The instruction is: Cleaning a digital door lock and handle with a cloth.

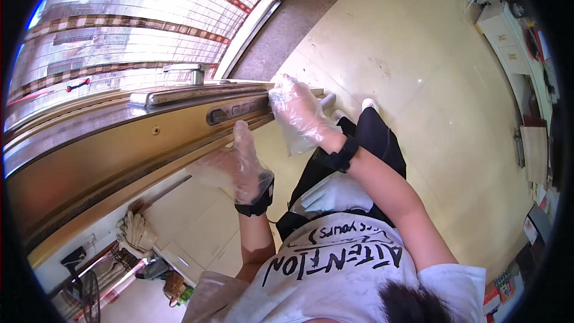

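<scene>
A metal door stands edge-on in front of me, its gold-coloured edge (134,143) fitted with a lock faceplate (237,110) that has a latch and bolts. My right hand (298,105), in a clear plastic glove, is at the faceplate's far end with its fingers bent; whether it grips anything there is hidden. My left hand (244,161), gloved the same way, is beside the near side of the door below the latch, thumb pointing up and fingers blurred. Its contact with the door cannot be told. A chrome lever handle (193,71) sits on the door's other face.
A doorway threshold (291,31) of dark stone borders the pale tiled floor (426,76). Beyond the door hangs a checked-trim screen curtain (134,22). A white cabinet (506,40) lines the right side. At lower left are a fan (85,291) and hanging work gloves (134,231).
</scene>
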`<state>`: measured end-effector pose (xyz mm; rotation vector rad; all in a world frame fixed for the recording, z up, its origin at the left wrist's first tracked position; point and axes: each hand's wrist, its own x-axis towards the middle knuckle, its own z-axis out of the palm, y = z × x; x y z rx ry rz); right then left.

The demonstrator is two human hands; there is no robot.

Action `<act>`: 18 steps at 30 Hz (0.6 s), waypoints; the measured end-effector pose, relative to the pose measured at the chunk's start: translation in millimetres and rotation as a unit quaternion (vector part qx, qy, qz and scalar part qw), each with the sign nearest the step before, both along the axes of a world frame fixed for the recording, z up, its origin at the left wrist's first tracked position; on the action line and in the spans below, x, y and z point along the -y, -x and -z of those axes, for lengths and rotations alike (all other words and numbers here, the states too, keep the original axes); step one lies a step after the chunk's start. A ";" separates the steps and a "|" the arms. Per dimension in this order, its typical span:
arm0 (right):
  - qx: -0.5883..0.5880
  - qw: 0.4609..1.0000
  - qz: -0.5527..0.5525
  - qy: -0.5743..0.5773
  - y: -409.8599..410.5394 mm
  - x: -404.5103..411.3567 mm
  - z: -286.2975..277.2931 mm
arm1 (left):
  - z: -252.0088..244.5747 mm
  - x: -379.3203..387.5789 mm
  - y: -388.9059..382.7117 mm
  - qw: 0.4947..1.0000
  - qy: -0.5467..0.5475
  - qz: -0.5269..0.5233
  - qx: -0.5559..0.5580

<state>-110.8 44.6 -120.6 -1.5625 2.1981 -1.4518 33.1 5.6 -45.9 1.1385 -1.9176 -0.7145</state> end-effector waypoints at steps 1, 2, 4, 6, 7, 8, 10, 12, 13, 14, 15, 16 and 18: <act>0.001 1.000 0.003 -0.002 -0.9 -4.7 6.1 | -3.1 -0.9 4.1 1.000 0.017 0.004 0.006; 0.156 0.988 0.014 -0.005 -2.4 -12.4 12.3 | -3.9 -3.0 5.5 1.000 0.021 0.007 0.012; 0.431 0.900 0.018 -0.057 -0.1 -13.7 20.5 | -1.8 -3.5 0.6 1.000 -0.001 0.009 0.027; 0.352 0.936 0.018 0.006 -7.0 -0.7 53.3 | 3.5 -5.0 -4.6 0.996 -0.071 0.013 0.053; 0.269 0.961 0.014 0.065 -6.9 3.6 58.4 | 8.1 -5.3 -9.1 0.993 -0.086 0.020 0.072; 0.558 0.829 0.017 0.024 -13.7 5.4 61.9 | 9.0 -5.0 -14.2 0.988 -0.107 0.033 0.101; 0.443 0.894 -0.005 0.073 -20.7 8.9 46.8 | 10.6 -4.7 -22.8 0.981 -0.113 0.043 0.154; 0.346 0.926 0.010 0.152 -22.8 4.5 36.6 | 7.3 -5.2 -16.7 0.984 -0.072 0.040 0.156; 0.348 0.925 0.006 0.151 -18.2 0.9 31.6 | 4.4 -5.1 -11.8 0.990 -0.014 0.034 0.136; 0.318 0.947 0.009 0.048 -12.2 -5.6 26.6 | 1.9 -6.1 -8.4 0.991 0.052 0.027 0.117; 0.280 0.958 0.018 -0.055 -4.9 -10.0 24.3 | -1.7 -6.1 -2.8 0.989 0.111 0.025 0.097; 0.224 0.970 0.060 -0.072 -4.7 -4.5 44.9 | -0.4 -5.7 2.6 0.989 0.111 0.033 0.092; 0.349 0.935 0.054 -0.030 -11.6 -0.3 66.1 | 7.3 -5.4 5.3 0.999 0.026 -0.001 -0.026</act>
